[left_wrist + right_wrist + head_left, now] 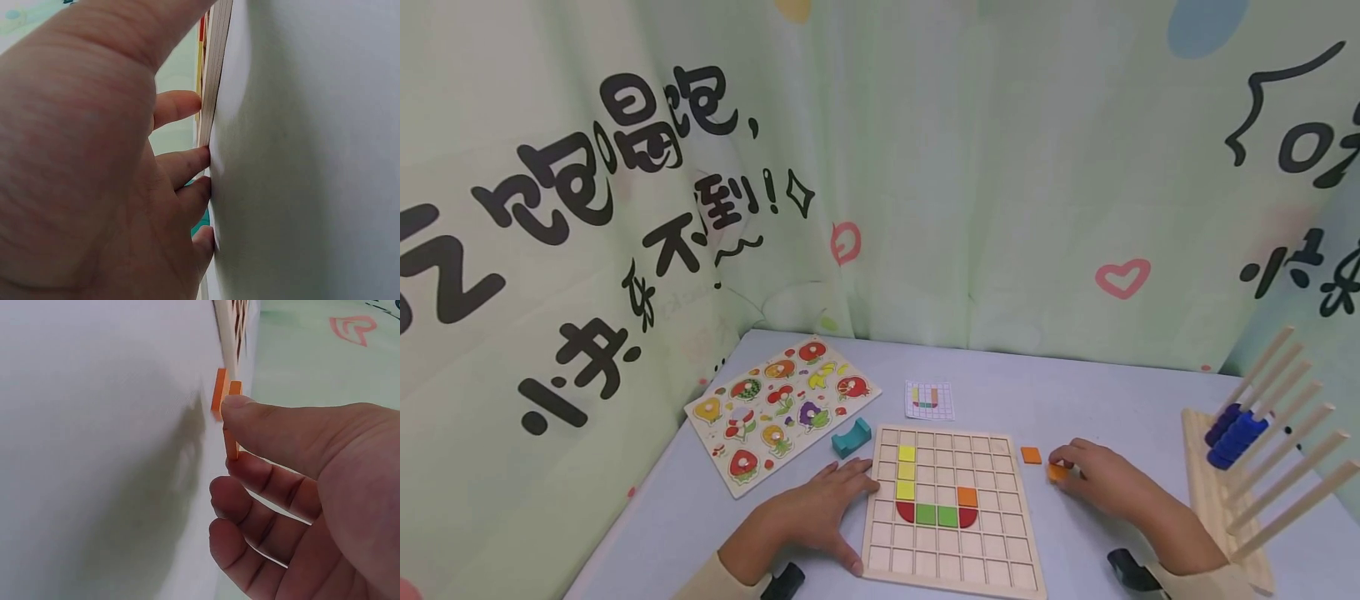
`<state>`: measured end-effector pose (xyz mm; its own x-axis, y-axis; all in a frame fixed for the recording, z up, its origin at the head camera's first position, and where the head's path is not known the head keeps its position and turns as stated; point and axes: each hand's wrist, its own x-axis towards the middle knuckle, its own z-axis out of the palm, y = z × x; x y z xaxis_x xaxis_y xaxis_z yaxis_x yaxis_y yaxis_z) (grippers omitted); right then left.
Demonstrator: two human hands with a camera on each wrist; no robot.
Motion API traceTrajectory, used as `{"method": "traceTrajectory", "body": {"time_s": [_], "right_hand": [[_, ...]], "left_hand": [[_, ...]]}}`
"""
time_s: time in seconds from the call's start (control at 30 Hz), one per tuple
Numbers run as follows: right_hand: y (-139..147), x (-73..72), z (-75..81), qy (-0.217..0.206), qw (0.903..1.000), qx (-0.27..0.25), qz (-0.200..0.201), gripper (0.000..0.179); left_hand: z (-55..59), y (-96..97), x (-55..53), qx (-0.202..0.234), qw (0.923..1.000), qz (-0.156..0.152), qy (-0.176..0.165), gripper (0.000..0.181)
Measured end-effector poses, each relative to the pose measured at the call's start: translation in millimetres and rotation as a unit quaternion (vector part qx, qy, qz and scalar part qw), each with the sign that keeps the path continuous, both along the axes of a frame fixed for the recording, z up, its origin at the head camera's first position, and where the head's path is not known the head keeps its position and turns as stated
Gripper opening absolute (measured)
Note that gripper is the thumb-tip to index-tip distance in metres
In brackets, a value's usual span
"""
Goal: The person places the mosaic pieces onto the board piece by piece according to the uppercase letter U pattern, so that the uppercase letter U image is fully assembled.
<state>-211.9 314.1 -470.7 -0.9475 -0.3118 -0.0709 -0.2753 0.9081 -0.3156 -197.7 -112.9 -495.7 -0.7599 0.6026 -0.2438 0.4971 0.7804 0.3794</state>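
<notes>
Between thumb and index finger my right hand [1105,477] pinches a thin orange square tile [232,444], just right of the wooden grid board [937,468]. A second orange tile [1031,455] lies on the table between that hand and the board. My left hand [808,510] rests at the board's left edge, fingers spread and thumb near the front corner. On the grid, yellow squares [906,471] form a column, with green squares [927,514] and red rounded corner pieces [906,511] along the bottom. One orange square [967,497] sits above the right red corner.
A small card [929,408] with a coloured U pattern lies behind the board. To the left are a teal arch block [852,439] and a fruit puzzle board [730,479]. A wooden peg stand [1197,433] with blue rings [1238,437] stands at the right. Curtains hang behind the table.
</notes>
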Motion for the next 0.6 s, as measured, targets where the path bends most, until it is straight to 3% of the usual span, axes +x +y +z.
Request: {"method": "traceTrajectory", "body": {"time_s": [0.23,0.6], "right_hand": [[-19.1,-0.4,2.2,0.021,0.9994,-0.020,0.021,0.022],[-52.2,-1.4,6.1,-0.009,0.9995,-0.027,0.012,0.024]], "left_hand": [[0.6,-0.6,0.2,0.005,1.0000,0.000,-0.002,0.097],[-0.6,-1.1,-1.2,0.010,0.9999,-0.002,-0.005,0.098]]}}
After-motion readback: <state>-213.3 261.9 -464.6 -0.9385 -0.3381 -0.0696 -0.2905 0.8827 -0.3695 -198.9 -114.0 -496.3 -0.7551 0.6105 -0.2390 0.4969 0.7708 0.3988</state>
